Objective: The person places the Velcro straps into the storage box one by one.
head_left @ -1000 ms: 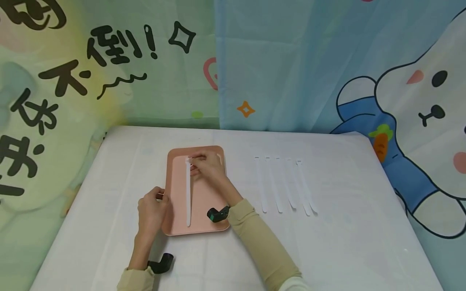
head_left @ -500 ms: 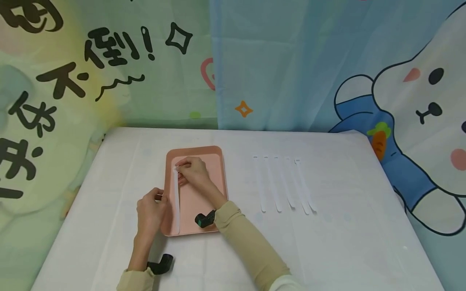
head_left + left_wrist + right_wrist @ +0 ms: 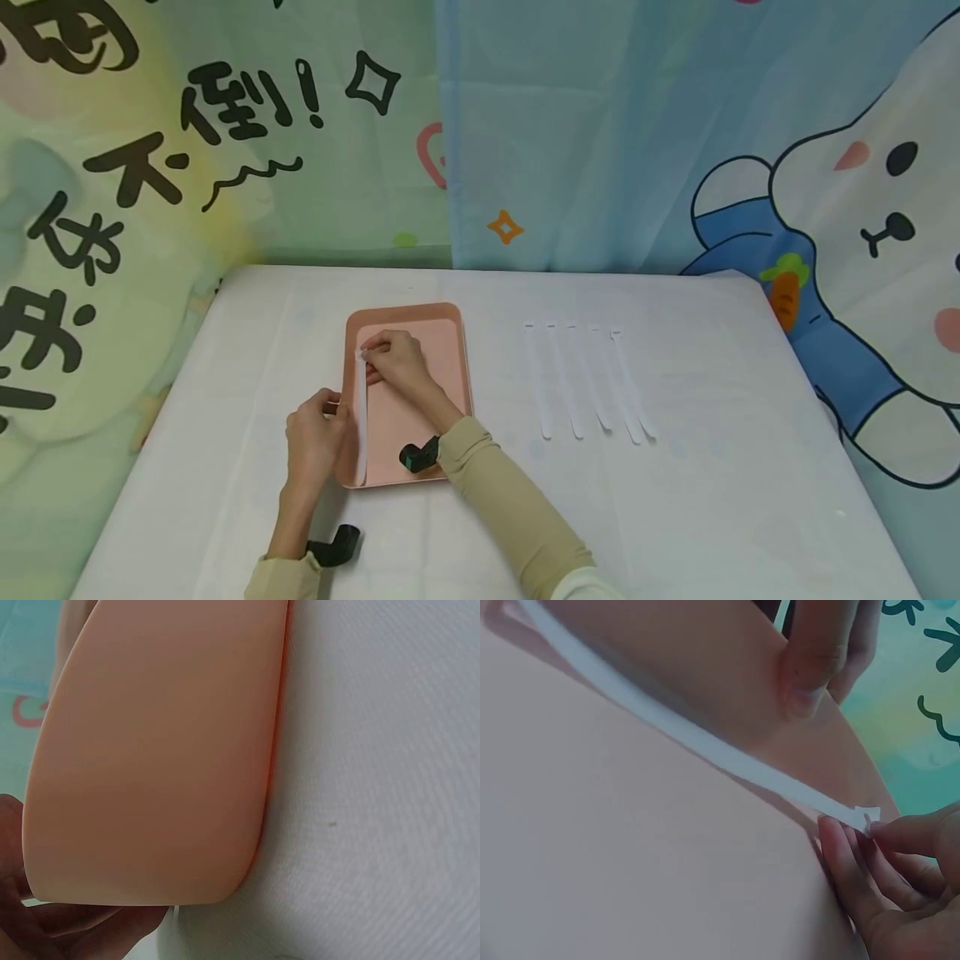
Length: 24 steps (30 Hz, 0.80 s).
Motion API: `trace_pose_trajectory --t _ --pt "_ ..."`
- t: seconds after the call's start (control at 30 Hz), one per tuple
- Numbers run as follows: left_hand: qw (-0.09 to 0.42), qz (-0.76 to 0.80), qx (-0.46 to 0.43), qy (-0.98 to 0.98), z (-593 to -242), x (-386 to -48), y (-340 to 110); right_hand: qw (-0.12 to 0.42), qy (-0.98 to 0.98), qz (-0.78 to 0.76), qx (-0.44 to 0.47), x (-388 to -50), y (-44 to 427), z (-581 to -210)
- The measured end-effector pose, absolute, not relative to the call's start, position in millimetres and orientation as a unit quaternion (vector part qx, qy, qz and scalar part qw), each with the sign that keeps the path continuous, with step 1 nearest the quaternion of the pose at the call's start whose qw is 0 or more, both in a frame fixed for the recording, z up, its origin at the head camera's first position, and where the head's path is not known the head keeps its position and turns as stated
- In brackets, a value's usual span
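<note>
A pink rectangular tray lies on the table, left of the middle. My left hand grips its left rim; in the right wrist view the thumb is inside the wall and fingers are outside. My right hand is over the tray and pinches the far end of a narrow white strip between thumb and fingertips. The strip runs lengthwise along the tray's left side. In the right wrist view it bows a little, with a small tab at the pinched end. The left wrist view shows mainly the tray's outer wall.
Several similar white strips lie side by side on the white-covered table, right of the tray. Each has a small dark mark at its far end; some near ends curl up. A printed cloth backdrop hangs behind the table.
My right hand has moved left and slightly nearer, carrying the white strip from the tray's middle to its left side. The left hand keeps its grip on the tray.
</note>
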<state>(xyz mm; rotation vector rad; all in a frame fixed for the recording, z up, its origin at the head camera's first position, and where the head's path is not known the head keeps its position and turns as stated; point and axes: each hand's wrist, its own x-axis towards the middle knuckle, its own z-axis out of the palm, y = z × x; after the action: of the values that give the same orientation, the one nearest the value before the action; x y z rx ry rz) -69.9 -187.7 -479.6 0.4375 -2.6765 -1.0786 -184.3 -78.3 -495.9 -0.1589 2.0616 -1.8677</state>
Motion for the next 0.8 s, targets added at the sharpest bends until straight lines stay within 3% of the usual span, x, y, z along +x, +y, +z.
trace_pose_trajectory --t 0.8 --pt "0.121 -0.354 0.150 -0.915 -479.8 -69.4 -186.4 0.143 0.820 -0.536 -0.140 -185.8 -63.2 -482.7"
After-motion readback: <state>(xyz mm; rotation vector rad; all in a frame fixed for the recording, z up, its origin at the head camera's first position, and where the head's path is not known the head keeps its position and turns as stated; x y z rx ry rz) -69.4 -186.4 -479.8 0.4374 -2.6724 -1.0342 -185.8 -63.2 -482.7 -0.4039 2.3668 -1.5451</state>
